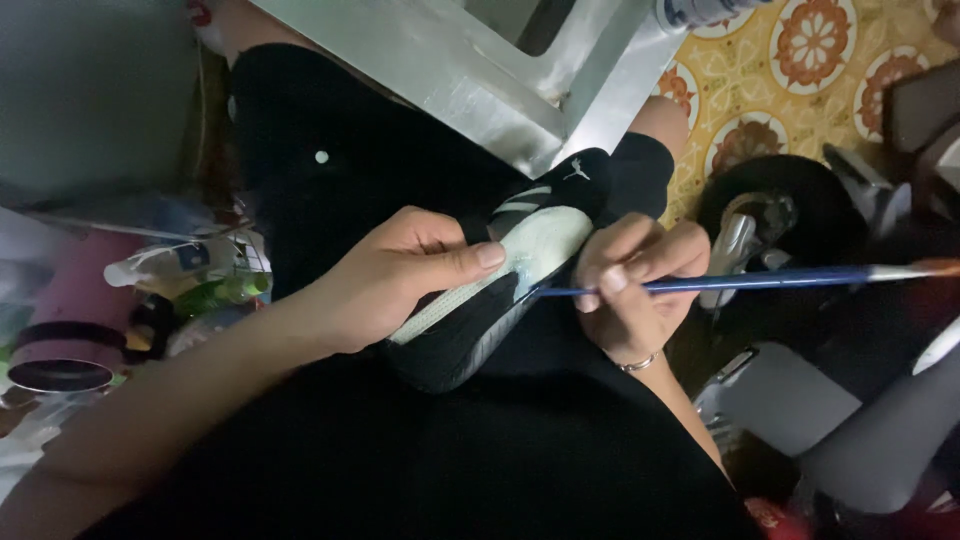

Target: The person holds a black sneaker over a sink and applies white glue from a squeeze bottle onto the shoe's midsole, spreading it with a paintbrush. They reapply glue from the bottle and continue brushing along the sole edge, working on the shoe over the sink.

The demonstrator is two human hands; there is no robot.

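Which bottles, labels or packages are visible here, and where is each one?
Bottle: left, past the left hand, lying down, green with a pale cap.
Container with label: top edge, white and blue, cut off.
Small white emblem: on the black shoe.

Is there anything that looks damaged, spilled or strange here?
Nothing stands out. The left hand holds the black shoe on the lap, and the right hand holds a blue brush against its edge.

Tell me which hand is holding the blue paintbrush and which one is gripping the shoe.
The right hand holds the blue paintbrush, its tip at the shoe's edge. The left hand grips the black shoe, thumb pressed across its pale sole.
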